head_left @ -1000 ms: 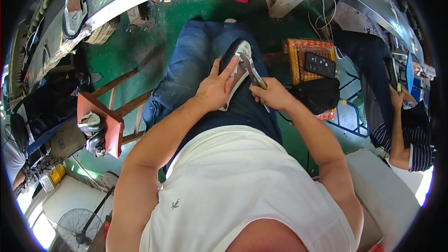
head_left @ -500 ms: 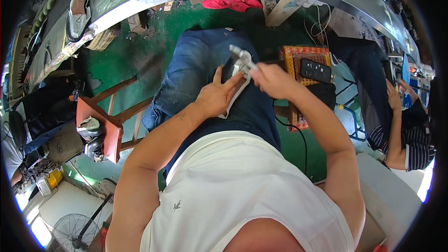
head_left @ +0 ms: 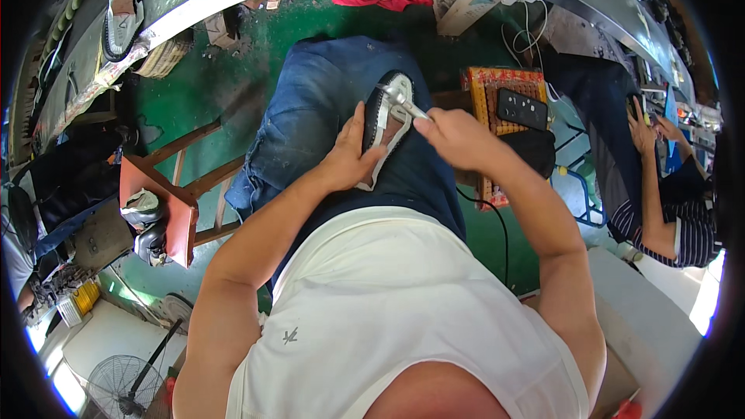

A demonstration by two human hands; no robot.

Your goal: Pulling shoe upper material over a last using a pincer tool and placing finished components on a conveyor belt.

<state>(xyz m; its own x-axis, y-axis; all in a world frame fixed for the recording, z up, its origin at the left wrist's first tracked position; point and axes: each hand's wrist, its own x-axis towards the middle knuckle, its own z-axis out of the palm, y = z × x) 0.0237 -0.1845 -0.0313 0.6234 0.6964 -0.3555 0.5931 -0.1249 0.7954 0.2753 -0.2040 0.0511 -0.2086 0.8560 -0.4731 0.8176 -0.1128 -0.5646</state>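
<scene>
An unfinished shoe [head_left: 395, 122] lies sole side up on my thighs, its underside brown and whitish with a dark rim. My left hand [head_left: 347, 158] grips its near left side, fingers along the edge and thumb over the underside. In my right hand [head_left: 456, 136] is a hammer [head_left: 407, 106], held by the handle. Its metal head is over the forward part of the shoe; I cannot tell whether it touches.
A phone [head_left: 522, 109] lies on a beaded seat [head_left: 483, 88] to my right, beside a seated co-worker [head_left: 658, 209]. Ahead runs a metal-edged bench [head_left: 256, 0] bearing another unfinished shoe [head_left: 123, 19]. More shoes [head_left: 144, 217] rest on a wooden stool [head_left: 184, 221] at left.
The hammer head has come down and back toward the shoe. My left hand has shifted slightly left and its fingers have drawn together, showing more of the underside.
</scene>
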